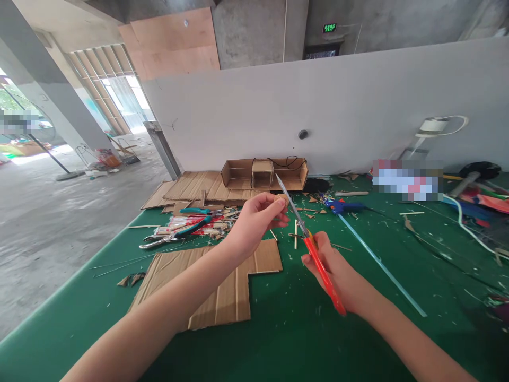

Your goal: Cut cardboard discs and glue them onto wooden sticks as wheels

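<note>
Cardboard (222, 286) lies flat on the green table (302, 339) under my left forearm. My left hand (254, 220) pinches a small cardboard scrap (281, 200) at its fingertips. From my right hand (338, 276), closed around the red-handled knife (314, 254), the scrap sits at eleven o'clock; the blade's long axis runs that way, its edge just beside the scrap.

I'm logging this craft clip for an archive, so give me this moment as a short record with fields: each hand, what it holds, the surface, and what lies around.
left hand: left hand pinches a small cardboard piece between its fingers, raised above the table
right hand: right hand grips a red-handled utility knife, blade pointing up toward the piece
surface: green table, strewn with scraps
below hands: notched cardboard sheet
behind: cardboard box model by the grey wall
left side: pliers
right side: blue glue gun
</note>
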